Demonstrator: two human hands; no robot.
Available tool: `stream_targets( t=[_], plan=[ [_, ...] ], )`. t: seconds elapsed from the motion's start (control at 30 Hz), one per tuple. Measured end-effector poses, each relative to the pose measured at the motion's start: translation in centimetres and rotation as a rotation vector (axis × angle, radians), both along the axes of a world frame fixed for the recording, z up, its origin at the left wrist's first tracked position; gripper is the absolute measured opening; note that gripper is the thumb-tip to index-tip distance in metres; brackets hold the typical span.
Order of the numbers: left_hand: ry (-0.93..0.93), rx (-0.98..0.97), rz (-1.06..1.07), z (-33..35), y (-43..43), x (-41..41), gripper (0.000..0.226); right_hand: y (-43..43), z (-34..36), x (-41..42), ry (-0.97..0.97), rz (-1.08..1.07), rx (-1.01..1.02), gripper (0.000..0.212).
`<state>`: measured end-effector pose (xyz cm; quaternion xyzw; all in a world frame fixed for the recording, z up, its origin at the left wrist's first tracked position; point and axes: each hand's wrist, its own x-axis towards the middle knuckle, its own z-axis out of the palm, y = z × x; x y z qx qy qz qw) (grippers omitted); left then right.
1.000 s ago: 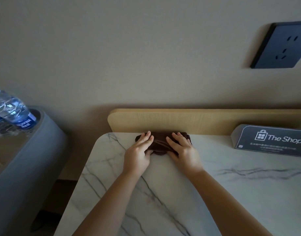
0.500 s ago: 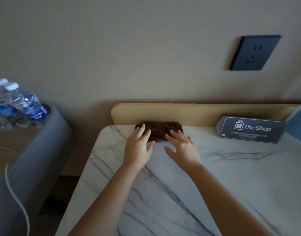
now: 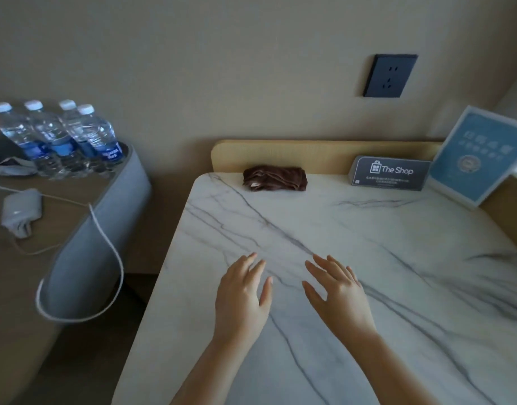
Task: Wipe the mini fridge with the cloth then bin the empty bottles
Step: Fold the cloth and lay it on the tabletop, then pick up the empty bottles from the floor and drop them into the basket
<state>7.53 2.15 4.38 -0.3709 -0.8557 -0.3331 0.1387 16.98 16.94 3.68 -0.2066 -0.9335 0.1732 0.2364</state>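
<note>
A folded dark brown cloth lies on the white marble top, against its wooden back rail. My left hand and my right hand hover over the middle of the marble, fingers spread and straight, holding nothing, well in front of the cloth. Several clear water bottles with white caps and blue labels stand upright at the back of the low side table on the left. No mini fridge or bin shows in the head view.
A white charger and its looping cable lie on the side table. A dark "The Shop" sign and a blue framed card stand at the marble's back right. A wall socket is above.
Both hands let go of the cloth and drew back toward me across the marble. The cloth stays by the rail. The view tilted and widened, bringing the bottles and charger into sight.
</note>
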Motion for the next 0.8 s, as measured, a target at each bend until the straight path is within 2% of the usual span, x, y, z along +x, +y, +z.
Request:
stream_targets(
  t=[0.43,0.6,0.8],
  plan=[
    [-0.043,-0.021,0.041,-1.7,-19.4,17.7,0.025,-16.9,0.1,17.9,-0.053,-0.012,0.03,0.034],
    [-0.111,-0.063,0.069,-3.2,-23.2,22.6,0.026,-20.2,0.1,22.7,-0.024,-0.024,0.06,0.03],
    [-0.107,-0.095,0.022,-4.0,-24.8,25.9,0.024,-22.3,-0.7,27.4,-0.08,-0.071,-0.015,0.036]
  ],
)
